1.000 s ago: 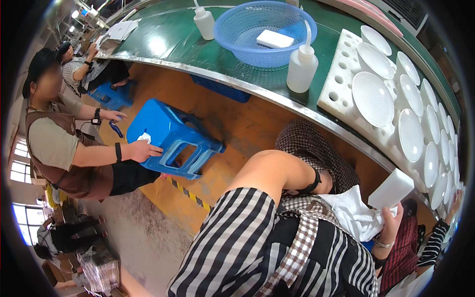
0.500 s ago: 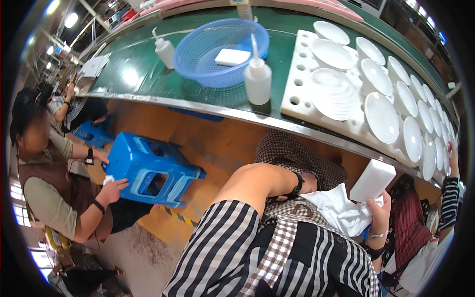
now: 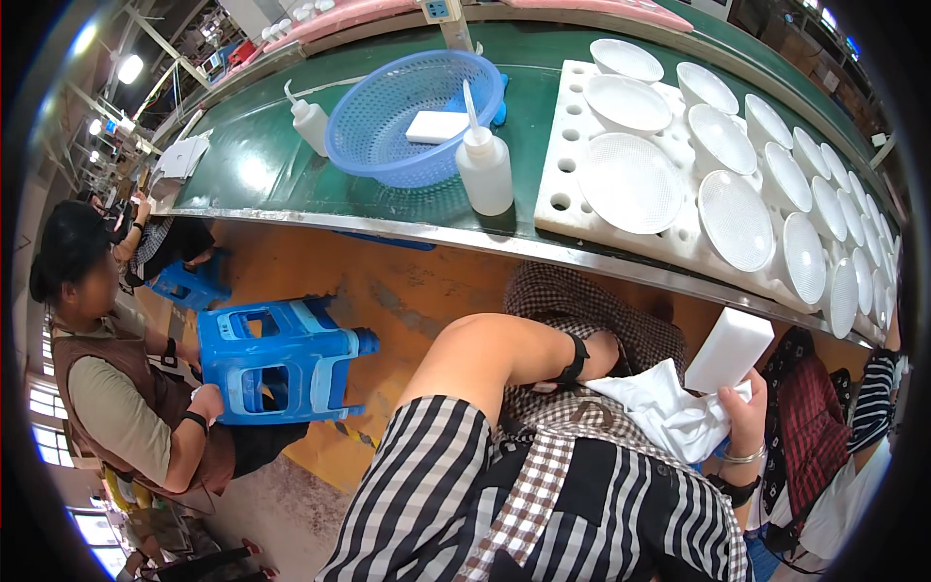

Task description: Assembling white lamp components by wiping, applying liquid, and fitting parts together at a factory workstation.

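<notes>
My right hand is closed round the lower corner of a white sponge block, which tilts upward from the fingers. A white cloth is bunched against the same hand and spreads over my lap. On my checked lap rests my left hand, beside the cloth's left end; its fingers are mostly hidden, so whether it grips anything does not show. Just beyond the table edge, white textured bowls lean in rows on a white holed board.
On the green table stand a blue plastic basket holding another white block, and two squeeze bottles. At left a co-worker grips a blue stool. Another person's striped sleeve shows at far right.
The co-worker has turned the blue stool and shifted it slightly left and down. My view has moved a little; my hands keep nearly the same pose, with sponge and cloth still at my right hand.
</notes>
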The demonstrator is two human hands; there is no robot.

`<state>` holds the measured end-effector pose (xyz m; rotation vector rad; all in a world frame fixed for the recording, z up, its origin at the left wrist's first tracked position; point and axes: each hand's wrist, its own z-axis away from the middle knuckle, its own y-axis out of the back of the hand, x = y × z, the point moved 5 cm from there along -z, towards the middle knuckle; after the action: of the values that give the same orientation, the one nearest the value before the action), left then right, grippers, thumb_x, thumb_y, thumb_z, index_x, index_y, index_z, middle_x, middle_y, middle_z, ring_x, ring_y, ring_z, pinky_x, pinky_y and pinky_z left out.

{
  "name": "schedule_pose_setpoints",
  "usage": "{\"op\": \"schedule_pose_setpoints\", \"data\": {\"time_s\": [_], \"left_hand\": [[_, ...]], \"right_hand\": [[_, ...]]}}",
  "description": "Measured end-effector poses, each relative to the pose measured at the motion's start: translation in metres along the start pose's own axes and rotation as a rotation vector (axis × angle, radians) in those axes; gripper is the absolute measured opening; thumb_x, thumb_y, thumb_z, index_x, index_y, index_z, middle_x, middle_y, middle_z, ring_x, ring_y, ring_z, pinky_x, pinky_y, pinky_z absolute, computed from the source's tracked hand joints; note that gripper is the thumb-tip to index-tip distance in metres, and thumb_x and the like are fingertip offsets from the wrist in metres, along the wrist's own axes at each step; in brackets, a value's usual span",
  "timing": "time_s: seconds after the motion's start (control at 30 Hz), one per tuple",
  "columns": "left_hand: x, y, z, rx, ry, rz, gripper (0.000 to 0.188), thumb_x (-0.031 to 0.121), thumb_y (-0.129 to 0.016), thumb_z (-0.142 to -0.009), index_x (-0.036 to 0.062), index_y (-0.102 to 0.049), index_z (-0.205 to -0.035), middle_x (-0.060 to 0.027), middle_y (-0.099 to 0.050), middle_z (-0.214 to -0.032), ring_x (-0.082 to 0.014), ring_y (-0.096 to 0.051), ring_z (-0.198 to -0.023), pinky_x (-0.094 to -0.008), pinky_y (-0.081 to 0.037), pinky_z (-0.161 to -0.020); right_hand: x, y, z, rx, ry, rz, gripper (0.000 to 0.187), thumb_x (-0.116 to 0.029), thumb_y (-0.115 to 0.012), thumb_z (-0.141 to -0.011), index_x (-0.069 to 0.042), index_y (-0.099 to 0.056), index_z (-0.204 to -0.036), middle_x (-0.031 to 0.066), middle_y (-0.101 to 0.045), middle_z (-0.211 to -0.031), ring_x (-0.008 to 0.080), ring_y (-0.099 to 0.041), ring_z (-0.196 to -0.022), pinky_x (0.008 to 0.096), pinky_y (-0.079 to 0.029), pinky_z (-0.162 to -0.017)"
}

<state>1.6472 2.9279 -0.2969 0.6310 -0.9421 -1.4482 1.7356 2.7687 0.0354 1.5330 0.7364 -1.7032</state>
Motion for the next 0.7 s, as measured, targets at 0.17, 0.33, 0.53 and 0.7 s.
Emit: {"op": "schedule_pose_setpoints", "data": {"time_s": [0.17, 0.33, 0.53, 0.7], "left_hand": [[0.004, 0.029, 0.024, -0.040, 0.069, -0.034, 0.019, 0.015, -0.062, -0.079, 0.0086, -0.074, -0.092, -0.0090, -0.068, -0.098, -0.0257, -0.064, -0.091, -0.0327, -0.051, -0.079], [0.021, 0.081, 0.064, 0.026, 0.022, -0.071, 0.019, 0.016, -0.061, -0.082, 0.0140, -0.074, -0.096, -0.0047, -0.068, -0.102, -0.0255, -0.063, -0.093, -0.0363, -0.051, -0.077], [0.024, 0.074, 0.046, 0.051, 0.021, 0.133, 0.021, 0.014, -0.058, -0.078, 0.0099, -0.074, -0.091, -0.0114, -0.068, -0.097, -0.0297, -0.064, -0.083, -0.0414, -0.051, -0.071], [0.000, 0.028, 0.011, 0.053, 0.257, 0.309, 0.022, 0.011, -0.053, -0.081, 0.0068, -0.073, -0.087, -0.0155, -0.068, -0.096, -0.0307, -0.064, -0.084, -0.0404, -0.051, -0.075]], "right_hand": [[-0.004, -0.005, -0.001, -0.020, -0.001, -0.018, 0.037, -0.019, -0.072, -0.076, 0.004, -0.061, -0.103, 0.0048, -0.066, -0.091, 0.0114, -0.061, -0.080, 0.0251, -0.048, -0.074], [-0.001, -0.006, -0.001, -0.027, 0.011, -0.023, 0.035, -0.018, -0.072, -0.077, 0.004, -0.061, -0.102, 0.0052, -0.066, -0.091, 0.0116, -0.061, -0.080, 0.0251, -0.048, -0.074], [0.002, -0.003, 0.000, -0.009, 0.011, -0.030, 0.035, -0.019, -0.074, -0.076, 0.004, -0.062, -0.100, 0.0046, -0.066, -0.090, 0.0114, -0.061, -0.080, 0.0252, -0.048, -0.073], [-0.001, -0.005, 0.003, 0.006, -0.002, -0.085, 0.033, -0.017, -0.074, -0.076, 0.003, -0.063, -0.099, 0.0042, -0.067, -0.090, 0.0109, -0.061, -0.080, 0.0255, -0.048, -0.073]]}}
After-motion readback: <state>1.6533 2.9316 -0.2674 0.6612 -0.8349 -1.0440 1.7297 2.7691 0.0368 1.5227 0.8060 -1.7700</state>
